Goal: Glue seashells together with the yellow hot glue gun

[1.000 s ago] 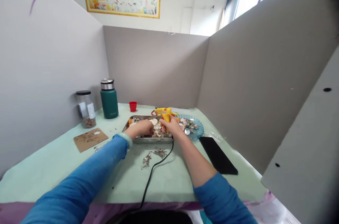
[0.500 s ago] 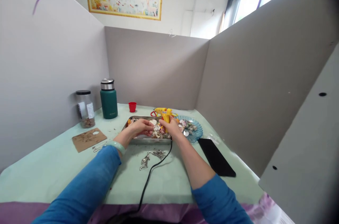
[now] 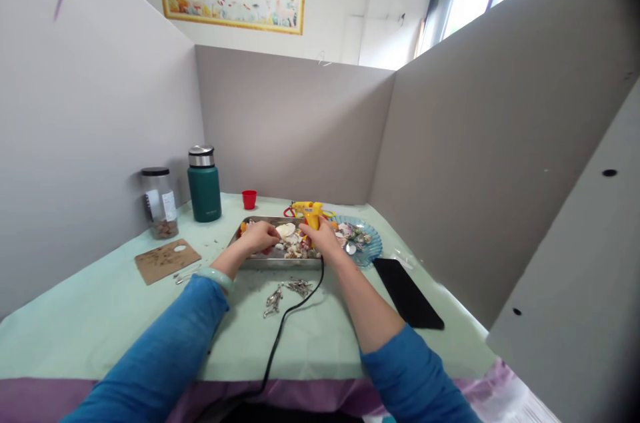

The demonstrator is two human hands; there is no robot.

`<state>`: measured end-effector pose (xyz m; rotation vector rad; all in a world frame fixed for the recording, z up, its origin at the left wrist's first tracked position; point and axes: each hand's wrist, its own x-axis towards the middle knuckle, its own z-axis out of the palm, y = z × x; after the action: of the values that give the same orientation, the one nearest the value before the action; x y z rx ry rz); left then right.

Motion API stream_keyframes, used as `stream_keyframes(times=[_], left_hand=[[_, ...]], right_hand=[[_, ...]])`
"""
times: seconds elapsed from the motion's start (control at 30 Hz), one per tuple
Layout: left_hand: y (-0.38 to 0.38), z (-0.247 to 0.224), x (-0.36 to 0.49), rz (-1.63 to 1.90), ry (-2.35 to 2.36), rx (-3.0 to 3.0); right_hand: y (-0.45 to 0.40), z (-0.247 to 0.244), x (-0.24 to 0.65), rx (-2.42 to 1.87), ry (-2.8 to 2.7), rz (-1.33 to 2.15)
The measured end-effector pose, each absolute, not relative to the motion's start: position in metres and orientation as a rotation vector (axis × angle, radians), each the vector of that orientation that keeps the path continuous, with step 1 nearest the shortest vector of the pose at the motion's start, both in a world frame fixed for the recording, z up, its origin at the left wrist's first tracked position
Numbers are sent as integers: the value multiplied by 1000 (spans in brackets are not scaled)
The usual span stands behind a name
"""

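Observation:
My right hand [image 3: 323, 236] is wrapped round the handle of a yellow hot glue gun [image 3: 311, 210], whose nozzle points left above the tray. A black cord [image 3: 285, 326] runs from it down over the table's front edge. My left hand [image 3: 261, 238] is over the left part of a metal tray [image 3: 283, 264], fingers drawn together in a pinch; whatever they hold is hidden. Shells and small pieces [image 3: 295, 246] lie in the tray, among them a pale flat shell [image 3: 286, 230]. Silver metal clips [image 3: 273, 300] lie in small heaps before the tray.
Right of the tray are a blue plate [image 3: 376, 246] of small ornaments and a black flat slab [image 3: 409, 293]. On the left stand a green flask [image 3: 204, 190], a clear jar [image 3: 161, 206] and a brown board [image 3: 165, 262]. A red cup [image 3: 249, 200] sits behind. Grey partitions [image 3: 295, 130] enclose the table.
My left hand has drawn slightly left, uncovering more of the pale shell in the tray. My right hand and the glue gun have hardly moved; the whole view has shifted a little.

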<state>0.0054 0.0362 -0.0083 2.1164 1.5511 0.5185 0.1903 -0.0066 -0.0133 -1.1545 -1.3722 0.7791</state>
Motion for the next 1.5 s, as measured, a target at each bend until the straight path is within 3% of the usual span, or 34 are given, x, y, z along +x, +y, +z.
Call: stream_keyframes(times=[1.0, 1.5], left_hand=[[26, -7, 15, 901, 642, 1370], [27, -13, 17, 896, 743, 1485]], right_hand=[[-17, -8, 184, -998, -1335, 941], [-19, -6, 180, -1005, -1391, 881]])
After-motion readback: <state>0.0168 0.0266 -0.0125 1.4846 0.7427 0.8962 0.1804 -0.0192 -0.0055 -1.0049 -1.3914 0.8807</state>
